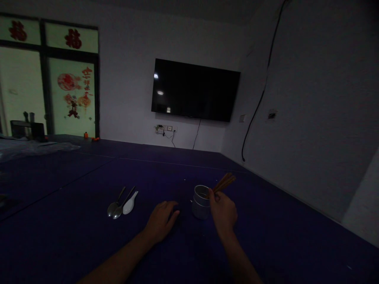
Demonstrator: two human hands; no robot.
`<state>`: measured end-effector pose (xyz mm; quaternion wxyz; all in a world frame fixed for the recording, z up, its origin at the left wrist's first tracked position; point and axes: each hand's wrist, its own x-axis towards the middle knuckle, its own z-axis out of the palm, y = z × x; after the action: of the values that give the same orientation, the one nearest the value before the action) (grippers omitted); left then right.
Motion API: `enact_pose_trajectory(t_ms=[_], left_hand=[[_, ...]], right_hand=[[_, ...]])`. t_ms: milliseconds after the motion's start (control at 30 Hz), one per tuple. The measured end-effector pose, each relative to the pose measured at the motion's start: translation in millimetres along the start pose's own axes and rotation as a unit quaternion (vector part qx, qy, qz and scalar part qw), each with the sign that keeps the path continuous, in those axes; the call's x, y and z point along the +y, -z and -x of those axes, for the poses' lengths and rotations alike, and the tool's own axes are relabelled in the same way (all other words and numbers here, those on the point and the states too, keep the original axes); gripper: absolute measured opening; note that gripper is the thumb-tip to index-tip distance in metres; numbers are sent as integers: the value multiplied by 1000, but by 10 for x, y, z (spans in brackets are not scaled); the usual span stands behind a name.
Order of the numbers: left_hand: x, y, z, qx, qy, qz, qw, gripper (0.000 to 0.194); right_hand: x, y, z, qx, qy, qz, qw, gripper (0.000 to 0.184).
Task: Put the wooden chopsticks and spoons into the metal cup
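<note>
My right hand [224,211] is closed around a bundle of brown chopsticks [225,182], which slant up to the right. Their lower ends are at the rim of a grey cylindrical holder [200,208]; how far they reach inside is hidden by my fingers. The holder stands upright on the dark blue tabletop [166,252]. Left of it my left hand [162,219] rests on the table, fingers apart, holding nothing. Farther left lie a white soup spoon [130,203] and two metal spoons, one in the middle [118,212] and one leftmost [112,208], side by side.
Crumpled clear plastic [38,149] lies at the table's far left, near a dark box [28,129]. Small orange objects [86,135] sit at the back edge. A television [195,90] hangs on the wall; a black cable [257,106] runs down the right wall.
</note>
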<state>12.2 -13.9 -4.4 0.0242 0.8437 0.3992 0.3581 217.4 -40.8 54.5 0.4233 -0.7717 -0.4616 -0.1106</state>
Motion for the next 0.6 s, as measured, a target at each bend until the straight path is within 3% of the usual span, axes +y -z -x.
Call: enact_pose_trajectory(t_ms=[167, 367, 467, 533, 600], left_hand=[[4, 3, -5, -16, 7, 3, 1000, 37], [33, 22, -1, -21, 11, 4, 1000, 37], [34, 23, 1, -22, 8, 5, 1000, 36], [30, 22, 2, -24, 5, 6, 1000, 36], [26, 20, 4, -26, 5, 7, 1000, 36]], right_hand=[[-14, -9, 4, -2, -23, -30, 999, 36], [-50, -22, 39, 91, -49, -124, 987, 75], [-45, -40, 42, 140, -65, -175, 972, 85], [-26, -59, 26, 148, -86, -196, 966, 90], [1, -80, 2, 116, -105, -193, 969, 84]])
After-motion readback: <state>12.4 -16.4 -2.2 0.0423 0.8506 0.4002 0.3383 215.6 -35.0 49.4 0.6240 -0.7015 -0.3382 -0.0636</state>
